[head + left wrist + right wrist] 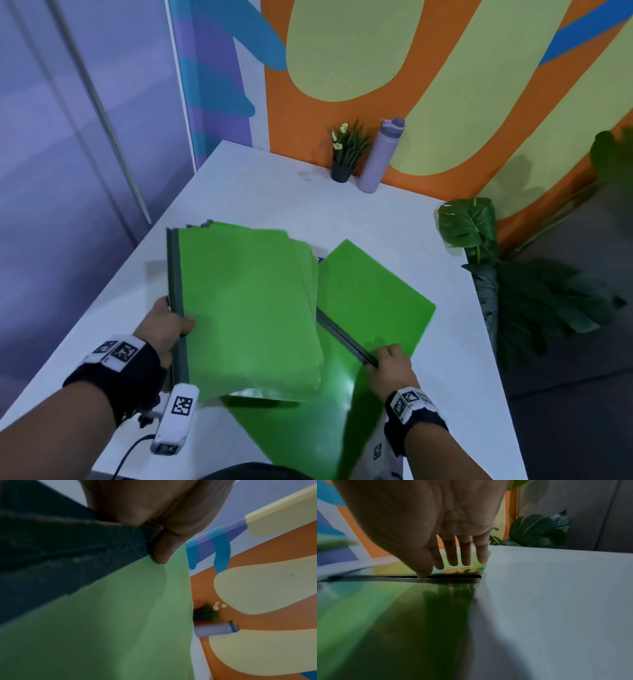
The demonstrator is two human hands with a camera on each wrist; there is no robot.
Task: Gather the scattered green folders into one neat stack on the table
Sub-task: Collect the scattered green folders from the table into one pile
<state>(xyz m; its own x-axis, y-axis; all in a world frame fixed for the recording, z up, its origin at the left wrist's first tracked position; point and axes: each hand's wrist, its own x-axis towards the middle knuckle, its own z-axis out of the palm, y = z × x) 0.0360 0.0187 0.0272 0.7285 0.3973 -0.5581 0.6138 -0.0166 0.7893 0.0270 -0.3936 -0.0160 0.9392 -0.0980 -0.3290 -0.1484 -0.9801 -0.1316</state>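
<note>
Left hand [168, 329] pinches the dark spine of the folder stack [246, 308]; right of that stack, right hand [390, 363] presses straight fingers on an open folder [373, 298]. Beyond it, a bottle [380, 157].

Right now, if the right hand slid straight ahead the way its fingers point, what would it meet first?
The right hand already touches the dark spine of the loose folder on the table. Straight on, its fingers would ride over that folder's green cover; beyond it looks like bare tabletop, though depth is unclear.
</note>
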